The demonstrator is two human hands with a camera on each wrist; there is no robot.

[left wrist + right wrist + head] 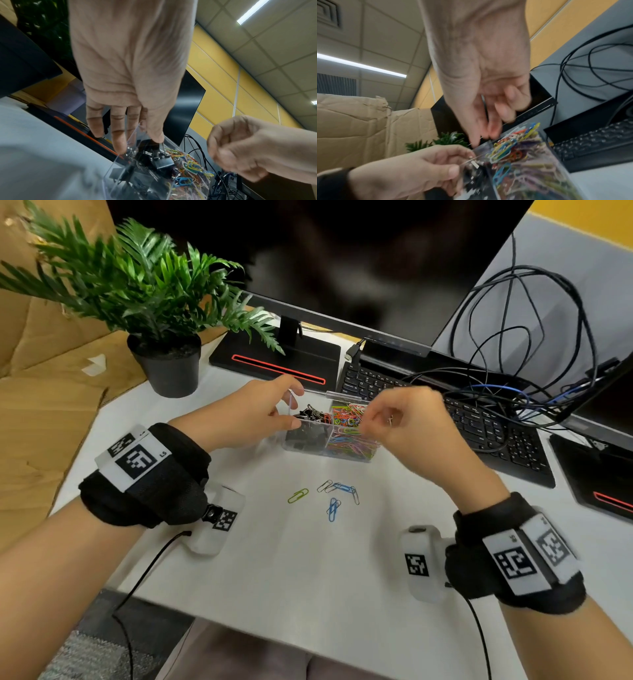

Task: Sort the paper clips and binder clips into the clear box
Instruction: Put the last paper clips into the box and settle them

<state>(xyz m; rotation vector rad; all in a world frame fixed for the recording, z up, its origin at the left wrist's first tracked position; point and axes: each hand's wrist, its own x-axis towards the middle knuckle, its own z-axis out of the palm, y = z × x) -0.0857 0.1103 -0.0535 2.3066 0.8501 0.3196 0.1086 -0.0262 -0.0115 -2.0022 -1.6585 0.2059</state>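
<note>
A clear two-part box (342, 454) stands mid-table, black binder clips (310, 413) in its left half and coloured paper clips (346, 416) in its right. My left hand (293, 405) pinches the box's left wall, thumb in front and fingers behind; the left wrist view shows those fingers (118, 143) at the wall's corner. My right hand (373, 419) hovers over the right half with its fingers curled, and a small silver paper clip (390, 420) shows in its grip. Several loose paper clips lie nearer me, among them a green one (298, 495) and a blue one (333, 509).
A potted plant (168, 364) stands at the back left beside a black monitor stand (274, 361). A keyboard (486, 429) under tangled cables (531, 344) lies right of the box. Cardboard (44, 412) borders the table's left edge. A second stand (603, 484) sits far right.
</note>
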